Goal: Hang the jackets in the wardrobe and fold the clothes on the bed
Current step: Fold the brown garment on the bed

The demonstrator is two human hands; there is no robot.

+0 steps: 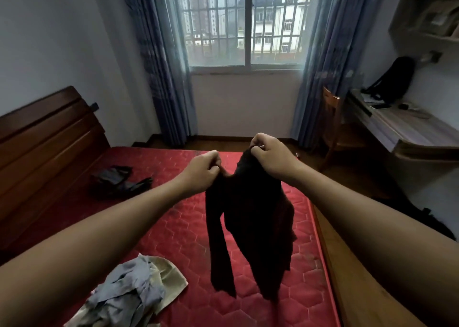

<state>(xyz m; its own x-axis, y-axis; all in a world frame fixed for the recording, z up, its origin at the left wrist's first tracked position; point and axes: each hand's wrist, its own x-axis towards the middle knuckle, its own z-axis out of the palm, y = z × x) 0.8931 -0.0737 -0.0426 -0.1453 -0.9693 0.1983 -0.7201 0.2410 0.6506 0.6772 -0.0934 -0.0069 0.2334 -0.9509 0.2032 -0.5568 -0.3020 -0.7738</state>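
1. Both hands are up in front of the person, and each pinches the top edge of one dark garment (250, 227). The left hand (203, 171) has its fingers bunched on one corner. The right hand (269, 154) is curled round the other.
2. The right hand sits a little higher and farther out than the left, so the top edge slants.
3. The garment hangs straight down from the hands, its long axis vertical. A narrow sleeve-like strip dangles below the left hand, and the bulk hangs below the right.
4. Its lower end looks just clear of the red mattress (188, 227); I cannot tell for certain.
5. As I judge it, the bare mattress directly under the hands is where it would be laid flat.
6. A grey and beige heap of clothes (129, 292) lies below and left of the left hand.
7. A dark bundle (116, 181) lies well to the left.
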